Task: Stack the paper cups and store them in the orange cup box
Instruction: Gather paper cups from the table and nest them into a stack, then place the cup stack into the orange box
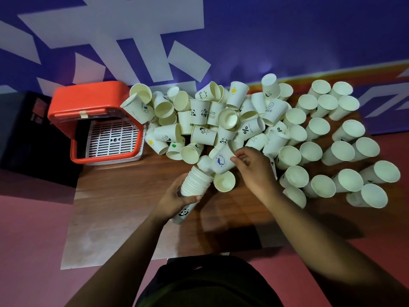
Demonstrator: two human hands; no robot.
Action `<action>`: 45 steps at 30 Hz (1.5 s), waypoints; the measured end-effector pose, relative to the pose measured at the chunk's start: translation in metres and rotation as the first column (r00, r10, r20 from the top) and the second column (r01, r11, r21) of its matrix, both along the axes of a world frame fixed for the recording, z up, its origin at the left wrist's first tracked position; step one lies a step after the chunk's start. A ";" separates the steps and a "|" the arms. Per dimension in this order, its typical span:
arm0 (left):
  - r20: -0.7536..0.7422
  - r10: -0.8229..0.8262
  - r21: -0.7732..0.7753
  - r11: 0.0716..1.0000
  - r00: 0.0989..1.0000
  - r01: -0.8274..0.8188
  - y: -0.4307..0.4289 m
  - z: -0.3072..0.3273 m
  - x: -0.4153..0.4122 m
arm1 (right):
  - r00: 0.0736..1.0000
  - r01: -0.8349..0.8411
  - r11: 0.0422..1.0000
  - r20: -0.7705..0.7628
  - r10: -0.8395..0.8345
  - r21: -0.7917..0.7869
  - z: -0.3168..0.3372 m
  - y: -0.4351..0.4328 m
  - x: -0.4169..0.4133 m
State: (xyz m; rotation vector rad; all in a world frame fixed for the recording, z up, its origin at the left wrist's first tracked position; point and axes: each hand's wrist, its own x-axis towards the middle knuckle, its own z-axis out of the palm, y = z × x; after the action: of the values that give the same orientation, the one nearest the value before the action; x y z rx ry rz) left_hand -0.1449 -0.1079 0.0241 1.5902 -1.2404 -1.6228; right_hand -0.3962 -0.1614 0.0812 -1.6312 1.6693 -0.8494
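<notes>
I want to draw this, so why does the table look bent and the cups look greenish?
Head view: the wide lens bends the table edges and leans the upright cups outward; dim, coloured light tints them greenish; the right hand looks slightly smeared; soft arm shadows fall on the near wood.

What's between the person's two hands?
A lone cup, mouth up, stands between the left hand holding the stack and the right hand pinching a printed cup. The head view shows it.
</notes>
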 end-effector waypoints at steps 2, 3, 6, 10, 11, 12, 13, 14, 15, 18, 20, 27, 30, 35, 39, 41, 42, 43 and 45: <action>-0.006 -0.007 -0.031 0.999 1.000 0.007 -0.003 0.004 -0.002 | 0.997 -0.037 0.999 0.064 0.036 0.021 0.004 -0.001 0.007; -0.011 -0.008 -0.049 0.999 1.000 0.008 -0.004 0.006 -0.003 | 0.994 -0.049 0.998 0.096 0.046 0.029 0.005 -0.002 0.010; 0.002 -0.034 -0.086 0.996 0.999 0.034 -0.004 0.010 0.006 | 0.983 -0.065 0.997 0.174 0.057 0.039 0.005 -0.004 0.017; -0.010 -0.079 -0.072 0.994 0.997 0.078 0.005 0.015 0.028 | 0.964 -0.107 0.993 0.251 0.090 0.055 0.006 -0.010 0.034; -0.010 -0.090 -0.071 0.994 0.996 0.089 0.007 0.017 0.033 | 0.958 -0.130 0.989 0.267 0.105 0.076 0.005 -0.011 0.041; -0.013 -0.094 -0.075 0.993 0.996 0.092 0.008 0.019 0.037 | 0.950 -0.158 0.982 0.286 0.124 0.100 0.006 -0.011 0.051; -0.021 -0.081 -0.080 0.994 0.997 0.079 0.008 0.021 0.042 | 0.943 -0.196 0.972 0.298 0.152 0.127 0.006 -0.010 0.061; -0.035 -0.055 -0.083 0.995 0.998 0.052 0.008 0.024 0.046 | 0.933 -0.250 0.956 0.302 0.195 0.153 0.006 -0.007 0.072; -0.050 -0.028 -0.085 0.996 0.998 0.024 0.007 0.027 0.052 | 0.924 -0.306 0.936 0.292 0.248 0.173 0.007 -0.004 0.084; -0.065 0.008 -0.081 0.997 0.998 -0.013 0.008 0.028 0.077 | 0.895 -0.401 0.908 0.264 0.359 0.124 0.006 0.007 0.118; -0.064 0.053 -0.057 0.997 0.997 -0.056 0.010 0.028 0.097 | 0.906 -0.363 0.928 0.263 0.331 0.084 0.005 0.007 0.138; -0.090 0.210 -0.067 0.974 0.974 -0.216 0.006 0.028 0.173 | 0.803 -0.312 0.793 0.591 -0.074 0.523 -0.008 0.017 0.225; -0.077 0.235 -0.128 0.962 0.969 -0.243 0.002 0.027 0.211 | 0.730 -0.385 0.758 0.676 -0.099 0.527 -0.002 0.020 0.267; -0.010 0.157 -0.277 0.949 0.988 -0.153 -0.017 0.030 0.276 | 0.737 -0.355 0.825 0.674 -0.043 0.440 -0.009 0.001 0.327; 0.107 0.126 -0.335 0.939 0.986 -0.083 -0.045 0.033 0.321 | 0.795 -0.346 0.874 0.602 0.079 0.342 -0.007 -0.024 0.372; 0.087 0.137 -0.333 0.938 0.987 -0.100 -0.059 0.032 0.338 | 0.824 -0.340 0.885 0.555 0.117 0.318 -0.010 -0.039 0.392; 0.068 0.137 -0.330 0.938 0.988 -0.107 -0.066 0.029 0.346 | 0.831 -0.340 0.887 0.541 0.128 0.313 -0.013 -0.047 0.400; 0.047 0.131 -0.323 0.940 0.990 -0.109 -0.072 0.027 0.354 | 0.835 -0.338 0.888 0.535 0.131 0.311 -0.017 -0.055 0.408; 0.028 0.111 -0.310 0.946 0.993 -0.097 -0.082 0.020 0.368 | 0.849 -0.331 0.888 0.512 0.132 0.320 -0.023 -0.069 0.420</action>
State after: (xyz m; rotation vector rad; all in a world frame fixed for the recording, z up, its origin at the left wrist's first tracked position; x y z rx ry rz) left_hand 0.2233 -0.1898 0.0440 1.4746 -1.3357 -1.2630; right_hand 0.0243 -0.2304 0.0582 -1.1870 1.1638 -0.6618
